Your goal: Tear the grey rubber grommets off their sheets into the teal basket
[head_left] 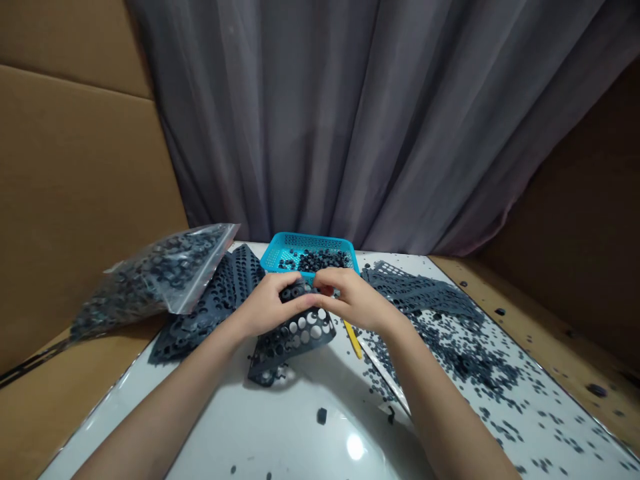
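A dark grey rubber sheet (293, 337) punched full of round holes hangs between both hands over the white table (280, 427). My left hand (265, 307) grips its upper edge with fingers curled. My right hand (350, 300) pinches the same edge from the right, fingertips meeting the left hand's. Just behind the hands stands a blue perforated basket (285, 248) holding several small black rings.
A clear zip bag (155, 273) of black rings lies at the left on a stack of punched sheets (220, 293). More punched scrap (425, 297) and loose bits cover the right side. A yellow stick (354, 340) lies under my right hand. Cardboard walls and a grey curtain surround the table.
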Tool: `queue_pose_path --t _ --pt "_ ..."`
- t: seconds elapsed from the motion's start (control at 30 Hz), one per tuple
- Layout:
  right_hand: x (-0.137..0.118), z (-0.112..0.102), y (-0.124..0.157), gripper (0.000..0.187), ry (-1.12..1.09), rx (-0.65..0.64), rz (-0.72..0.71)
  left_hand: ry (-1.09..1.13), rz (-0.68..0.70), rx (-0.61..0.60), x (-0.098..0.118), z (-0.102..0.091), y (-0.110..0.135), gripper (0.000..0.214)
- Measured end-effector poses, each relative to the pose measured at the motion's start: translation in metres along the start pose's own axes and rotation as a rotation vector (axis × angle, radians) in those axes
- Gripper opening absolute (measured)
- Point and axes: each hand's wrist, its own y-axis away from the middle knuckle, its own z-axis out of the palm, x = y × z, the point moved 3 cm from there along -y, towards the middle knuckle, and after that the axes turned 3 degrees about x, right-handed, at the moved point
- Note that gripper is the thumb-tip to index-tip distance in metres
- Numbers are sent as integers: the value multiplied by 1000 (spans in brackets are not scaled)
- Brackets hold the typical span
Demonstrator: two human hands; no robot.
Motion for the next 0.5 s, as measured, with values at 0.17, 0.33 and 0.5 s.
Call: queue_pose_path --t 0.17,0.33,0.5 --pt "0 5 -1 31 -200 -57 -29 107 -59 -199 -5 0 0 35" --pt "7 27 -8 33 -680 155 72 539 -174 -53 -13 8 0 34" --pt "11 59 -17 31 -1086 588 305 1051 -367 270 -20 26 -1 36"
